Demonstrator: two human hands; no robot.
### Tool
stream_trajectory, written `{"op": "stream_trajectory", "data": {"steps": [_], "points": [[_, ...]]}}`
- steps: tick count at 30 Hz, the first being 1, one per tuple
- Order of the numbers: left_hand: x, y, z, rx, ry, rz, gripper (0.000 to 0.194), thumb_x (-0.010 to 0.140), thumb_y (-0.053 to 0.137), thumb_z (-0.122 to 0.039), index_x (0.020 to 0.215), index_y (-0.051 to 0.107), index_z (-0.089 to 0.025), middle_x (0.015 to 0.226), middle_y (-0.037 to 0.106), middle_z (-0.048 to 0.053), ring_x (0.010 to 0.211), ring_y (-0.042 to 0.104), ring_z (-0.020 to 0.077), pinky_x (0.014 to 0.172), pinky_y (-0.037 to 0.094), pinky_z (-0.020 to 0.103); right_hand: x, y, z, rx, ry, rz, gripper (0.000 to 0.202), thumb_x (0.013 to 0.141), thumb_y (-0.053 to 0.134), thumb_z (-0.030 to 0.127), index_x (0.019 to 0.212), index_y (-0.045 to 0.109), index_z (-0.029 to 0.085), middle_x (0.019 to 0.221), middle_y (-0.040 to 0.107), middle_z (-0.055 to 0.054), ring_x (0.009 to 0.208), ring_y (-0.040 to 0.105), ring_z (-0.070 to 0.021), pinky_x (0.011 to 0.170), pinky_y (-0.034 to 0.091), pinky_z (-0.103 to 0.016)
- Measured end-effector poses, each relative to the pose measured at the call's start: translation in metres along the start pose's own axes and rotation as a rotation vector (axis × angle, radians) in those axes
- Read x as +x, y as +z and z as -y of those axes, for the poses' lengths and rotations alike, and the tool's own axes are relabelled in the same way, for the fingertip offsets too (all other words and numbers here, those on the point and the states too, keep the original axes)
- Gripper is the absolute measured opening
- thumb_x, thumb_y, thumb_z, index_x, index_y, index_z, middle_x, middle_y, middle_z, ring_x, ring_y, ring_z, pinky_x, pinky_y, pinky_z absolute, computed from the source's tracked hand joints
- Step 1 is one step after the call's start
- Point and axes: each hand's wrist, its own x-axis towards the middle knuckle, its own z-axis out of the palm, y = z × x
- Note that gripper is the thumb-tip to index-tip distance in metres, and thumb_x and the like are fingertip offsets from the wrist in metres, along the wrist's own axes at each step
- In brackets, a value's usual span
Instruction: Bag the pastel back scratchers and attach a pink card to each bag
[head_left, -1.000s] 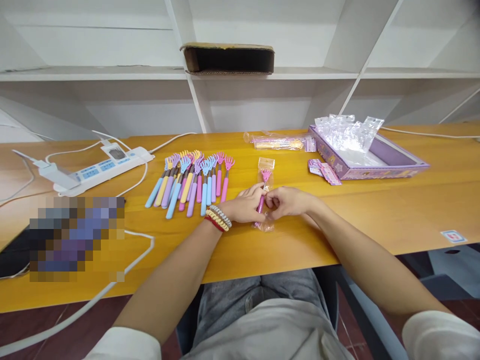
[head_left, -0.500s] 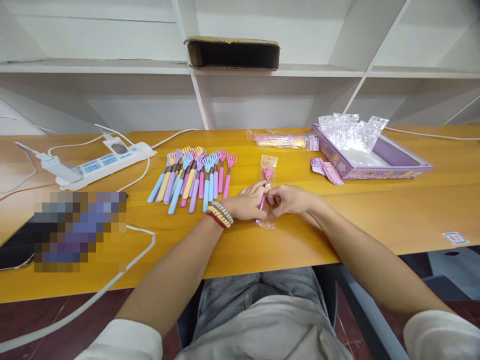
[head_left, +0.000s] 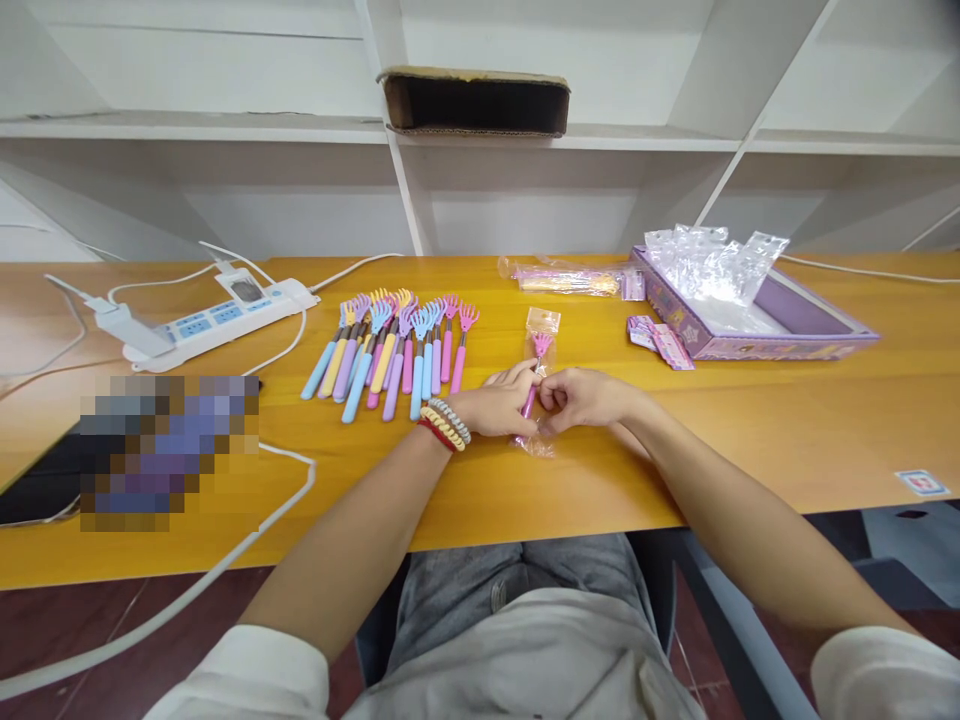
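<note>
A pink scratcher (head_left: 528, 400) lies in a clear bag (head_left: 544, 320) on the table (head_left: 592, 490) in front of the person, its clawed head pointing away. The left hand (head_left: 499, 405) rests across its handle, and the right hand (head_left: 589, 400) has its fingers curled inward at the bag's right edge, though I cannot tell whether either one actually grips. More scratchers (head_left: 386, 365) lie to the left, and cards (head_left: 671, 347) beside a purple box (head_left: 772, 347) to the right.

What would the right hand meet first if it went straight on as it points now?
Probably the bagged pink claw stick, directly before it, though contact is hard to judge; the left hand is just beyond.
</note>
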Motion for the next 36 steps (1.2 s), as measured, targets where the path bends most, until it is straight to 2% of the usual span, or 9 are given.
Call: {"op": "stream_trajectory", "data": {"steps": [9,15,21,24,28,32,36], "points": [[0.001,0.000,-0.001,0.002,-0.001,0.001,0.069,0.067,0.059,-0.039,0.125,0.029,-0.016,0.149,0.009,0.018,0.139,0.008,0.0282,0.110,0.017,0.044,0.001,0.000,0.001,0.017,0.019,0.020,0.023,0.057,0.066,0.035,0.065,0.052,0.018,0.056,0.048,0.006,0.052,0.041,-0.0078,0.050,0.027,-0.022],[0.001,0.000,-0.001,0.004,-0.005,0.010,0.060,0.066,0.060,-0.037,0.117,0.036,-0.016,0.149,0.009,0.017,0.139,0.008,0.0288,0.110,0.017,0.043,0.001,-0.002,-0.001,0.064,-0.011,0.043,0.016,0.061,0.062,0.029,0.065,0.053,0.017,0.056,0.049,0.006,0.052,0.041,-0.0075,0.050,0.028,-0.022],[-0.004,-0.003,-0.007,-0.049,-0.032,-0.029,0.051,0.067,0.061,-0.039,0.111,0.043,-0.021,0.146,0.017,0.011,0.135,0.021,0.0304,0.108,0.024,0.044,-0.003,-0.008,-0.007,0.255,-0.100,0.121,0.017,0.064,0.062,0.030,0.069,0.056,0.016,0.059,0.049,0.005,0.053,0.039,-0.0070,0.051,0.030,-0.022],[-0.007,-0.005,-0.010,-0.098,-0.068,-0.061,0.048,0.069,0.060,-0.039,0.112,0.047,-0.023,0.145,0.018,0.009,0.131,0.029,0.0306,0.106,0.029,0.044,-0.006,-0.013,-0.010,0.365,-0.117,0.113,0.014,0.068,0.059,0.028,0.074,0.059,0.015,0.056,0.047,0.005,0.051,0.037,-0.0066,0.051,0.029,-0.022],[-0.008,-0.003,-0.010,-0.074,-0.078,-0.148,0.037,0.075,0.056,-0.040,0.108,0.053,-0.024,0.142,0.025,0.007,0.131,0.030,0.0294,0.107,0.027,0.045,-0.007,-0.016,-0.012,0.453,-0.117,-0.009,0.018,0.070,0.058,0.029,0.078,0.061,0.014,0.054,0.046,0.005,0.048,0.033,-0.0062,0.048,0.026,-0.022],[-0.004,0.003,-0.005,0.041,-0.021,-0.255,0.031,0.086,0.042,-0.036,0.111,0.056,-0.025,0.146,0.026,0.005,0.135,0.022,0.0253,0.109,0.021,0.047,-0.003,-0.018,-0.019,0.404,-0.097,-0.249,0.018,0.068,0.058,0.029,0.078,0.062,0.015,0.054,0.046,0.005,0.049,0.035,-0.0069,0.049,0.028,-0.022],[-0.003,0.006,-0.002,0.135,0.042,-0.282,0.034,0.088,0.037,-0.034,0.116,0.055,-0.023,0.142,0.035,0.007,0.132,0.030,0.0228,0.108,0.024,0.044,-0.001,-0.028,-0.035,0.291,-0.003,-0.509,0.017,0.067,0.053,0.026,0.076,0.062,0.015,0.052,0.047,0.004,0.048,0.039,-0.0084,0.049,0.030,-0.023]]}}
